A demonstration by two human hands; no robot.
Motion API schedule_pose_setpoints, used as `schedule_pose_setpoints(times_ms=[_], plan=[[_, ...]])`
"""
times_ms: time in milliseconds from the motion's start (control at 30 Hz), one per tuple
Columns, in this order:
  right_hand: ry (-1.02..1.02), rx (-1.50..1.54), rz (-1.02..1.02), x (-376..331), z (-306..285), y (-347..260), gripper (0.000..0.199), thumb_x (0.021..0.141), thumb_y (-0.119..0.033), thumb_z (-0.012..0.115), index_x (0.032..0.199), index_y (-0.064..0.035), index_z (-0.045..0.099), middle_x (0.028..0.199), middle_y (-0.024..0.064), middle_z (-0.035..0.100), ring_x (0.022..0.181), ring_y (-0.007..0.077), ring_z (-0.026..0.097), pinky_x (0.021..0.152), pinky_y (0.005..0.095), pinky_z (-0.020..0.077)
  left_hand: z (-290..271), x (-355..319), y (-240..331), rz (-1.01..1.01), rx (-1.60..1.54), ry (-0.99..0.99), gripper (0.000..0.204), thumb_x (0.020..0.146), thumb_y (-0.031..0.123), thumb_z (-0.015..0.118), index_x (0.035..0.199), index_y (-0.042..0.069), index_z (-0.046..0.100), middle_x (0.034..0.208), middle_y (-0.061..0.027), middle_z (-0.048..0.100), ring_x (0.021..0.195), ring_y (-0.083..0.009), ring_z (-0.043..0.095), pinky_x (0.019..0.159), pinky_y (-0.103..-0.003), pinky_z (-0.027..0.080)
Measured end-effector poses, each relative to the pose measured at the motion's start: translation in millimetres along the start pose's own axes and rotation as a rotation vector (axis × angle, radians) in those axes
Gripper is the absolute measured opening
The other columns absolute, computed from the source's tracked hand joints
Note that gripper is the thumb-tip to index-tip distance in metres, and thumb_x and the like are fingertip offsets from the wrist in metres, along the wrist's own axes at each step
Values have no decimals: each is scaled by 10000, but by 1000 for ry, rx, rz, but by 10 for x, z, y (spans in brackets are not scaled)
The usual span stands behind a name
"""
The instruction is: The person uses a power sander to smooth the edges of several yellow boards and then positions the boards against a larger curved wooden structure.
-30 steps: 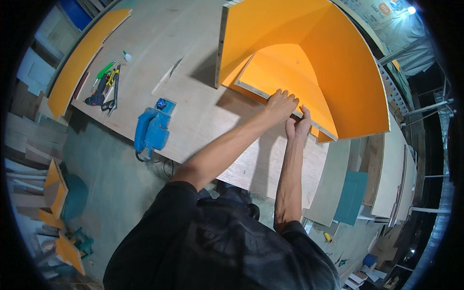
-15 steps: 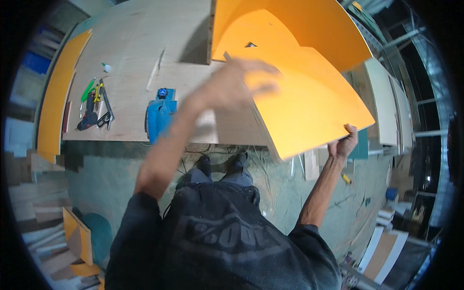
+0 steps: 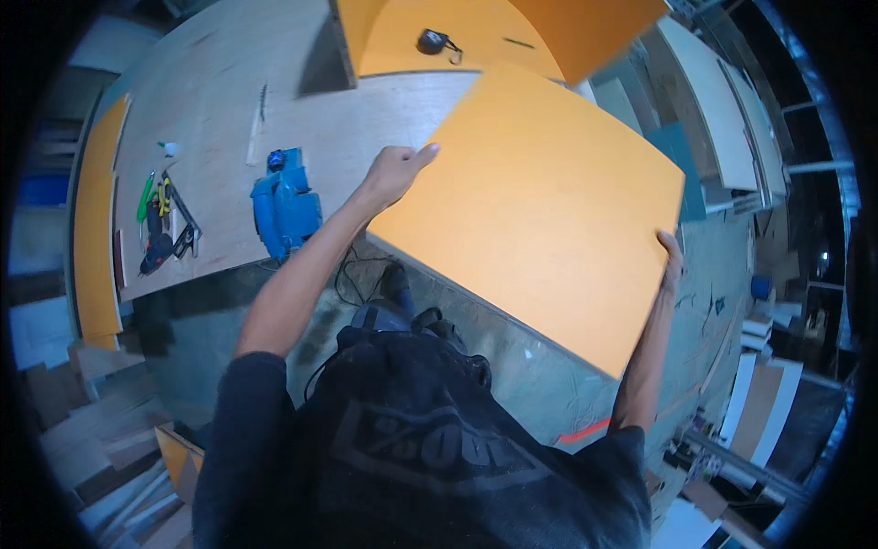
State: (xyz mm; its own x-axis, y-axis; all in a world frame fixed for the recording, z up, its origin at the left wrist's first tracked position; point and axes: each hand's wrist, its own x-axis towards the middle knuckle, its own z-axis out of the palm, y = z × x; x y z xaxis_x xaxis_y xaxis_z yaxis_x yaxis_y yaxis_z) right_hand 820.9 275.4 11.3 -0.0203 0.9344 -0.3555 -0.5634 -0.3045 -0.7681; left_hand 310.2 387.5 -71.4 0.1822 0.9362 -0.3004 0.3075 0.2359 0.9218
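Observation:
A flat orange panel [image 3: 530,215] with pale cut edges is held up in front of me, tilted, overhanging the bench's near edge. My left hand [image 3: 398,174] grips its left edge, thumb on the orange face and fingers curled beneath. At the opposite edge, my right hand [image 3: 672,258] holds the panel, its thumb on top and most of its fingers hidden. Beyond the panel stands an orange box-like assembly [image 3: 604,32] with upright sides. A black tape measure [image 3: 433,41] and a thin dark stick [image 3: 519,42] lie on its orange base.
A blue power tool [image 3: 285,206] sits on the wooden bench [image 3: 215,101], left of my left hand. Further left lie a drill [image 3: 157,249], yellow-handled pliers [image 3: 165,197] and a green-handled tool [image 3: 145,196]. Board offcuts [image 3: 119,430] pile up at lower left; cables cross the floor.
My left hand has come down from above the panel to grip its left edge. The panel has moved toward me, away from the assembly, uncovering the tape measure. My view has turned slightly right.

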Motion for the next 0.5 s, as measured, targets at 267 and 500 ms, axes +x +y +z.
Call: schedule_pose_setpoints(times_ms=[267, 500], plan=[[49, -318, 128, 944, -595, 743, 230, 1014, -194, 568, 1132, -9, 636, 1044, 56, 670, 940, 146, 659, 839, 317, 564, 523, -835, -858, -71, 81, 376, 618, 1057, 480, 523, 759, -49, 639, 704, -75, 639, 671, -125, 545, 625, -342, 450], [61, -773, 149, 1730, -571, 969, 137, 898, -134, 587, 796, -48, 620, 720, 28, 598, 596, 118, 547, 527, 297, 429, 925, -950, -1267, -148, 2, 562, 660, 1062, 485, 502, 738, -73, 643, 728, -108, 678, 676, -163, 599, 645, -358, 475]])
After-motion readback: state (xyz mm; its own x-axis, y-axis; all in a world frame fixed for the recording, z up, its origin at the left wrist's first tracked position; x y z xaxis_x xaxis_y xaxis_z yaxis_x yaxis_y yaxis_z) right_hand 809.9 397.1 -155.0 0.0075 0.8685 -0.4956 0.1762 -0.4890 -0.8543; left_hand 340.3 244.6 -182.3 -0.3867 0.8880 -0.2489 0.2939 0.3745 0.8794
